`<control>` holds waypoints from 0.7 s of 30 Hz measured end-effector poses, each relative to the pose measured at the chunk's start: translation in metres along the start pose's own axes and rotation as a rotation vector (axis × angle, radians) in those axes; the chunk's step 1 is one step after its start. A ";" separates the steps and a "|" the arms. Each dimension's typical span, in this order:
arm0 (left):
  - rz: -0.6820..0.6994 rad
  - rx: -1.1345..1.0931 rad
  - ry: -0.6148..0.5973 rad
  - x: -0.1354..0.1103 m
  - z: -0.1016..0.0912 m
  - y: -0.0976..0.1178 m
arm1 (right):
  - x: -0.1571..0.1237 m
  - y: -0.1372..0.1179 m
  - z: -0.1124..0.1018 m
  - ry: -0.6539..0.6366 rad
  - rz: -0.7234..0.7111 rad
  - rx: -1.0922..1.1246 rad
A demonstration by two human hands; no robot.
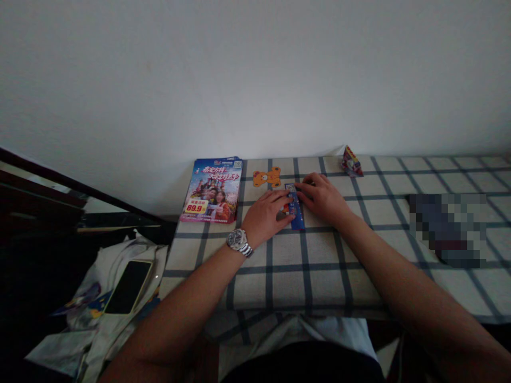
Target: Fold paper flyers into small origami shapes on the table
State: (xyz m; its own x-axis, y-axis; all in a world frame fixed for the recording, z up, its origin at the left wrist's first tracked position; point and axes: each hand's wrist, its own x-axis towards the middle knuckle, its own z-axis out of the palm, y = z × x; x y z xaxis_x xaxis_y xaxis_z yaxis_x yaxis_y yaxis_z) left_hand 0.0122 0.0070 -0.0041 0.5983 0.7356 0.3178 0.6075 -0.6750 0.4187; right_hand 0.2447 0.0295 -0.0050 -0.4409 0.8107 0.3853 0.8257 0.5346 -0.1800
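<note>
A narrow folded strip of blue printed paper (pixel 296 210) lies on the checked tablecloth (pixel 311 266). My left hand (pixel 266 215), with a metal watch (pixel 239 242) on its wrist, rests flat on the strip's left side, fingers stretched out. My right hand (pixel 322 198) presses on the strip's right and upper part, fingers laid flat. An orange bear-shaped paper cut-out (pixel 266 177) lies just beyond my left hand.
A stack of colourful flyers (pixel 212 190) lies at the table's far left corner. A small folded paper piece (pixel 352 161) stands by the wall. A blurred-out dark object (pixel 447 226) lies at right. A phone (pixel 128 286) rests on papers and plastic left of the table.
</note>
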 end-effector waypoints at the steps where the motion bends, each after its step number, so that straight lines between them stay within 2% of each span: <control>1: 0.000 0.002 0.002 0.000 0.000 0.000 | 0.000 0.000 0.000 0.006 -0.002 0.008; 13: 0.012 0.017 0.001 0.000 0.000 -0.001 | 0.002 0.003 0.007 0.065 0.051 0.028; 21: -0.006 0.018 0.000 0.000 0.000 0.000 | 0.001 0.004 0.007 0.075 0.035 0.066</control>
State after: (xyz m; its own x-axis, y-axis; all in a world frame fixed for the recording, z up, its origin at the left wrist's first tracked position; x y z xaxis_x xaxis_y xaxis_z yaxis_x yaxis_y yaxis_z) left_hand 0.0119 0.0073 -0.0040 0.5945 0.7398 0.3151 0.6208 -0.6713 0.4050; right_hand 0.2449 0.0344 -0.0111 -0.3828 0.8103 0.4438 0.8140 0.5230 -0.2528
